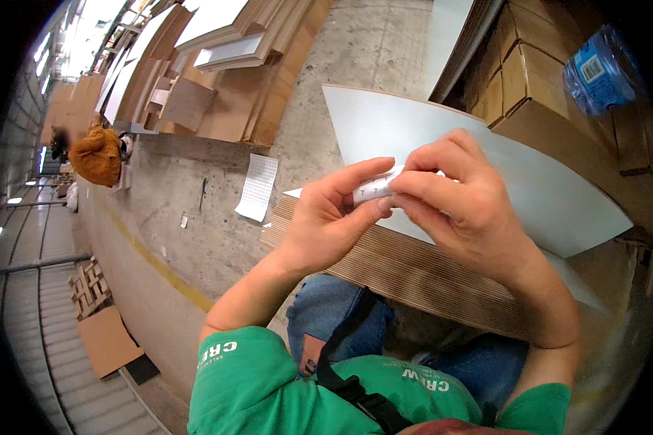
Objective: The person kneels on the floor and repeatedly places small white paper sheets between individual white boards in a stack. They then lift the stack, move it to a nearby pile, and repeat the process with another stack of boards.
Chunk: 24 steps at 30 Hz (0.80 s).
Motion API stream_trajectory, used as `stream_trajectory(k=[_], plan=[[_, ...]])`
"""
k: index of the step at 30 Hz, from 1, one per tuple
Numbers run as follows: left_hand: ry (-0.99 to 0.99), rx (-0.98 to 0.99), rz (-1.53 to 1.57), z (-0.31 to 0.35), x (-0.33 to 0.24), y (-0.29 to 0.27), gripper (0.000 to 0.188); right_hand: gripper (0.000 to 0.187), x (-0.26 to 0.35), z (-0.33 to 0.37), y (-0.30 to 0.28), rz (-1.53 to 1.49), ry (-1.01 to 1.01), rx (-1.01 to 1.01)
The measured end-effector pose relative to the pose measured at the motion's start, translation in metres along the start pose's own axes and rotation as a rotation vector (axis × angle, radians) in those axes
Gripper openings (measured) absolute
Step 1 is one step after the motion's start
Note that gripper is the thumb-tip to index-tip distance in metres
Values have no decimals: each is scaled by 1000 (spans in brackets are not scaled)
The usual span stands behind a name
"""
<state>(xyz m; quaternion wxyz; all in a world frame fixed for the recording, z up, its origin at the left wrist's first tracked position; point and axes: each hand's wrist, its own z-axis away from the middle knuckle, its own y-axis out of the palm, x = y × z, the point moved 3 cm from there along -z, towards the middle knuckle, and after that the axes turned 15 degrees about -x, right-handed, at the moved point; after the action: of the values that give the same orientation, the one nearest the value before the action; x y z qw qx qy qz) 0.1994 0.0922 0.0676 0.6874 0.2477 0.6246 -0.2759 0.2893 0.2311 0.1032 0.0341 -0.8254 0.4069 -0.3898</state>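
In front of my chest, both hands are closed on a small white roll of printed labels (371,190), curled into a tube with dark marks on it. Fingers and thumb of my left hand (323,217) wrap its left end. At its right end, my right hand (461,196) pinches the edge between thumb and fingertips, which cover part of the roll. Beneath the hands lies a stack of brown-edged boards (428,272). On top of it rests a pale, glossy panel (471,148).
Brown cartons (551,94) and a blue-labelled clear plastic bottle (598,70) stand right. A printed label sheet (257,187) lies on the concrete floor. Board piles (232,105) fill the far left, near a person in orange (96,156). Flat cardboard (109,341) lies lower left.
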Motion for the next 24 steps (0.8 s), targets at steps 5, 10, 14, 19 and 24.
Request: stream_trajectory(k=[5,10,14,19,24], plan=[[210,-12,-183,1,5,9,48,12,-4,7,10,45,4,27],[251,23,-262,0,11,14,50,8,-6,14,11,187,-122,24],[-106,56,-44,-1,11,16,45,9,-4,25,15,328,-224,30],[-125,-64,-10,-18,16,-2,51,10,-35,60,-29,233,-1,-42],[256,-554,-235,-86,29,-96,37,11,-155,161,-165,754,562,-135]])
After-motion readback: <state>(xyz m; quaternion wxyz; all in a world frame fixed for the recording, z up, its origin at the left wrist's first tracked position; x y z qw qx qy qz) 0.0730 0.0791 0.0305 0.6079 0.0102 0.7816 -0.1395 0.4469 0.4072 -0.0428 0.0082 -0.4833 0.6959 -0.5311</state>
